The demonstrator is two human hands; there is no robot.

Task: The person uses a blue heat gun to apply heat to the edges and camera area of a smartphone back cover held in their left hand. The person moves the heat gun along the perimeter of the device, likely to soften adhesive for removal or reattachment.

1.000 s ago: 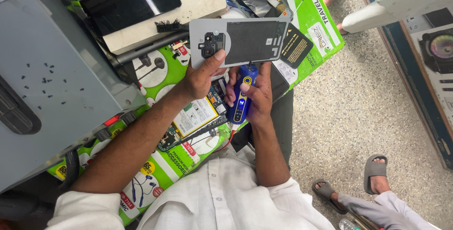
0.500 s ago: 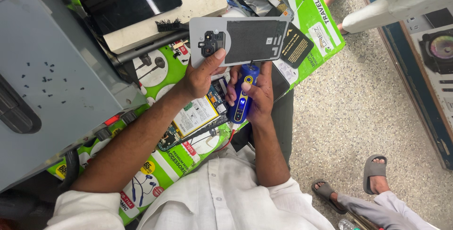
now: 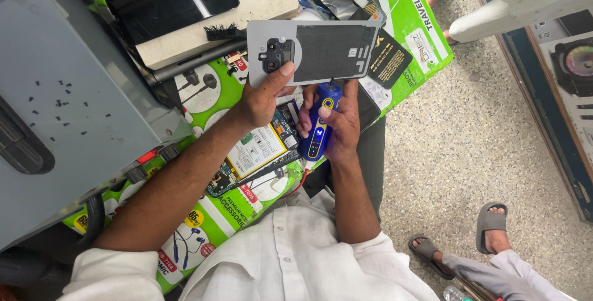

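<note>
Speckled stone floor (image 3: 494, 153) fills the right side of the view, and a cluttered repair bench covered in green printed packaging (image 3: 216, 214) fills the middle; at 9 o'clock stands a grey metal box (image 3: 68, 116) dotted with tiny black screws; at 11 o'clock a dark tablet (image 3: 173, 1) lies on a pale block, with a small black brush (image 3: 222, 31) just beside its lower edge.

Near the centre, the left hand (image 3: 262, 100) is closed on a grey phone back cover (image 3: 312, 51), thumb pressed by the camera cut-out, holding the panel with its inner side up; a dark adhesive patch covers most of that inner face; the cover sits at 12 o'clock from the hands.

At 3 o'clock from the left hand, touching it, the right hand (image 3: 338, 125) is wrapped around a blue electric screwdriver (image 3: 320, 122); its tip points up to 12 o'clock and meets the cover's lower edge; a small light glows on the tool's body.

Below the left hand, at 6 o'clock, lies an opened phone (image 3: 259, 153) with its battery and board exposed.

At 1 o'clock another person's pale trousers (image 3: 494, 4) show; at 5 o'clock a foot in a grey sandal (image 3: 491, 224) rests on the floor.
</note>
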